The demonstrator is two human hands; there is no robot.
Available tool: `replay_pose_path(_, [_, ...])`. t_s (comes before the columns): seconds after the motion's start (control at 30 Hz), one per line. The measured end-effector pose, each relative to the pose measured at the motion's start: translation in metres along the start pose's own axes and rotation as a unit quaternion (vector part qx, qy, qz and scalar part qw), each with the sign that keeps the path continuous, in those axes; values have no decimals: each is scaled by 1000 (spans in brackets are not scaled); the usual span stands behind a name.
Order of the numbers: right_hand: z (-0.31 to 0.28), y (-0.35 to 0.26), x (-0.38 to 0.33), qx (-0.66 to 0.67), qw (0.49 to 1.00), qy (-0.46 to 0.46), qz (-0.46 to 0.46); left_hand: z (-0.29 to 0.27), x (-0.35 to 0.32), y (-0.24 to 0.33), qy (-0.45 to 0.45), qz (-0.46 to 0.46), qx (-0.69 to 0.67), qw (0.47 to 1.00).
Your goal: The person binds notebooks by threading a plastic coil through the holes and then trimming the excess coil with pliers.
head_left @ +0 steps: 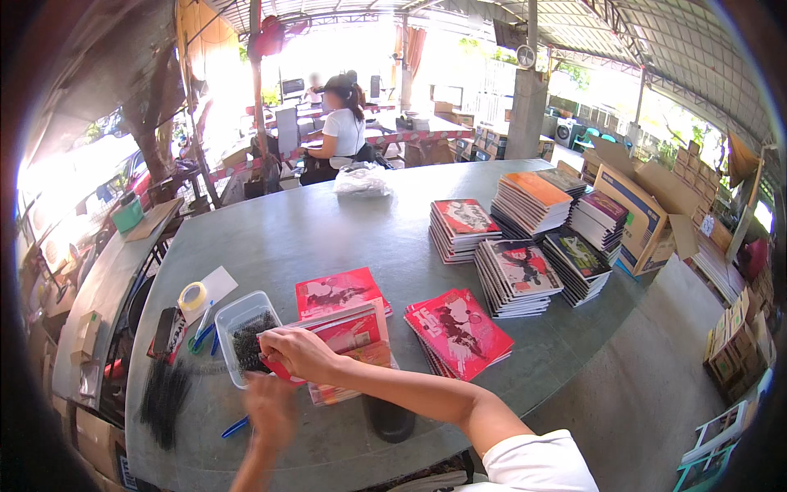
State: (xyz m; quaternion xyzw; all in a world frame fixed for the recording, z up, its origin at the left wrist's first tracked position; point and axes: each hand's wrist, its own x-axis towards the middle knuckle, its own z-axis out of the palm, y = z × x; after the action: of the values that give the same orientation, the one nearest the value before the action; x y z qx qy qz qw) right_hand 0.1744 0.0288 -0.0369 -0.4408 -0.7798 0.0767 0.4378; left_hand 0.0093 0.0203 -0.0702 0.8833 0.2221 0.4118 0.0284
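My right hand (pixel 297 353) grips the left edge of a red notebook (pixel 348 334) that lies on a small pile of notebooks on the grey table (pixel 328 221). My left hand (pixel 269 407) is blurred, hovering just below, near the table's front; whether it holds anything I cannot tell. A clear plastic tub (pixel 243 332) with several small black pieces stands just left of my right hand. Another red notebook (pixel 338 291) lies flat behind the pile, and a red stack (pixel 457 332) sits to its right.
Several tall notebook stacks (pixel 525 238) stand at the table's right, by an open cardboard box (pixel 639 217). A tape roll (pixel 193 295), white card, blue pens (pixel 203 336), black bundle (pixel 164 398) lie left. A person in white (pixel 340 131) sits at far tables.
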Motion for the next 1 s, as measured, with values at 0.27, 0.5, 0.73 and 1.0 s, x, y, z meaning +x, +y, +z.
replay_pose_path(0.27, [8, -15, -6, -16, 998, -11, -67, 120, -21, 97, -250, -170, -247, 921])
replay_pose_path(0.5, [-71, -15, -53, -316, 945, 36, 79, -27, -9, 44, -22, -331, -170, 928])
replay_pose_path(0.73, [-68, -9, -53, -226, 967, 45, 107, -48, 29, 6, 49, -147, 113, 981])
replay_pose_path(1.0, [-68, -5, -51, -216, 973, 62, 51, -46, 12, 5, 41, -115, -25, 992])
